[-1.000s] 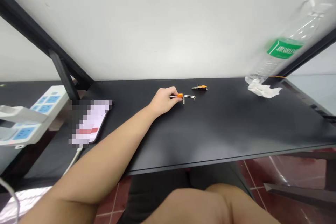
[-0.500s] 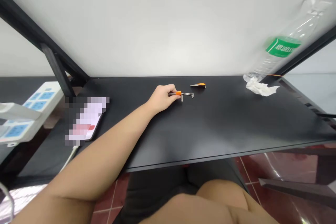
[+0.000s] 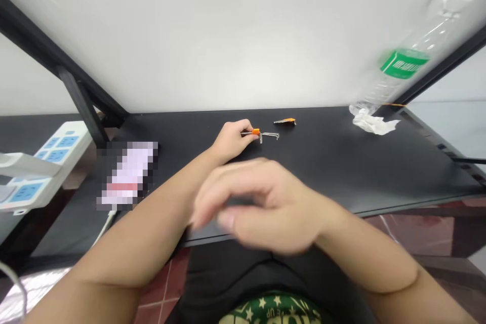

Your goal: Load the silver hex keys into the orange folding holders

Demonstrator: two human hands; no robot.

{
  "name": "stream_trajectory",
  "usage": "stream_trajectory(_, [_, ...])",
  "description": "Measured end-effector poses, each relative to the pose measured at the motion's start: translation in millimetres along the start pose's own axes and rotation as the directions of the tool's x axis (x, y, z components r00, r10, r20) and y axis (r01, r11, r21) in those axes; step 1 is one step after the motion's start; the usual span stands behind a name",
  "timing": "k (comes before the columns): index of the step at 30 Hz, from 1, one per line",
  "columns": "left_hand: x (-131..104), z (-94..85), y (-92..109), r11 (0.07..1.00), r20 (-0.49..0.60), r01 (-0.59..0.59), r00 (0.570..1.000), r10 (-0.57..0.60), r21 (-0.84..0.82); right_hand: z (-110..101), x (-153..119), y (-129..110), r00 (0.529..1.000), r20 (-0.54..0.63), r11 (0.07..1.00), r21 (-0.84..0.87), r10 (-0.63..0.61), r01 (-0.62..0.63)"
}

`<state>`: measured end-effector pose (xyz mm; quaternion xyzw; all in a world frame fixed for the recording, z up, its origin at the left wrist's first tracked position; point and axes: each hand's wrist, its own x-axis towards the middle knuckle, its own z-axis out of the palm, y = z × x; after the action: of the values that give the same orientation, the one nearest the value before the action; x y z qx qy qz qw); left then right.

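My left hand (image 3: 233, 139) rests at the middle of the black desk, its fingers closed on a set of hex keys (image 3: 270, 135) bundled in an orange holder. The bent ends of the keys stick out to the right. Beyond them lies a small orange and metal piece (image 3: 286, 121), too small to make out exactly. Nearer the camera, my right hand (image 3: 261, 202) is raised over the desk's front edge, blurred by motion. Its fingers are curved with a gap to the thumb, and nothing shows between them.
On the left are a phone (image 3: 129, 174) with a cable and a white power strip (image 3: 49, 162). A clear bottle with a green label (image 3: 404, 63) leans at the right, beside a crumpled tissue (image 3: 374, 122). Black frame bars (image 3: 81, 98) rise at the desk's sides.
My right hand has come up from near my lap to above the desk's front edge. My left hand still holds the hex keys in about the same place.
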<state>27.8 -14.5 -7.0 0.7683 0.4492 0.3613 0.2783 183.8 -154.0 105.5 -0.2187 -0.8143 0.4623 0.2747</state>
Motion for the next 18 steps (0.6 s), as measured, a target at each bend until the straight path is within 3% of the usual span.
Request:
stream_trajectory(2, [1,-1.6,1,0.999,0.056,-0.004,0.998,0.002,0.040,-32,8,33,0.992,-0.123,0.932,-0.356,0.026,-0.068])
stream_trajectory(4, [2,-2.3,0,0.995,-0.011,-0.029,0.999,0.030,0.092,-65,13,73,0.969,-0.206,0.743,-0.626,0.135,-0.236])
stream_trajectory(7, [3,-3.2,-4,0.998,-0.025,-0.004,1.000,0.005,0.062,-98,12,125,0.913,-0.282,0.524,-0.751,0.296,-0.402])
stream_trajectory(11, [3,-5.6,-10,0.999,-0.019,0.028,0.999,-0.028,0.037,-97,8,152,0.909,-0.283,0.447,-0.801,0.305,-0.399])
stream_trajectory(18, [2,-6.9,-10,0.996,0.017,0.080,0.997,-0.080,0.037,-85,10,150,0.922,-0.262,0.329,-0.877,0.285,-0.351])
